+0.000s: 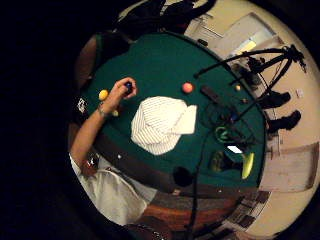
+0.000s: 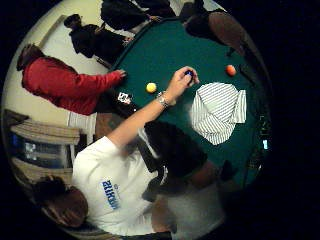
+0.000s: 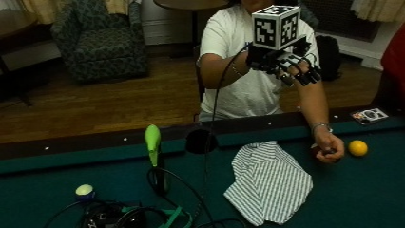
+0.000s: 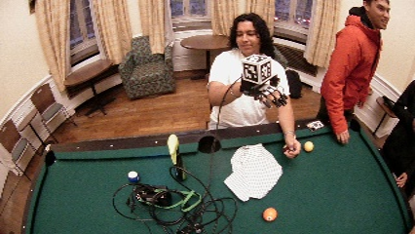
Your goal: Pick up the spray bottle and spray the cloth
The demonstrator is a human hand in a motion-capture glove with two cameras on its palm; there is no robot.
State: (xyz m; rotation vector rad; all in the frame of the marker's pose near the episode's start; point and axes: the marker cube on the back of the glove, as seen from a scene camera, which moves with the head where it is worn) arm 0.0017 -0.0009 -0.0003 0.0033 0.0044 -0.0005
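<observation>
One striped cloth [image 3: 269, 181] on the green pool table [image 3: 367, 199], one green-topped spray bottle [image 3: 154, 152], one yellow ball [image 3: 357, 147], one orange ball [image 4: 270, 214], one white-and-blue ball [image 3: 84, 191], one tangle of cables [image 4: 185, 207].

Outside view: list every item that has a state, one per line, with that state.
gloved right hand: raised at chest height, fingers loosely curled, holding nothing
spray bottle: upright on the felt, untouched
striped cloth: lying rumpled on the felt
bare hand: resting on the felt, gripping a small dark object
</observation>
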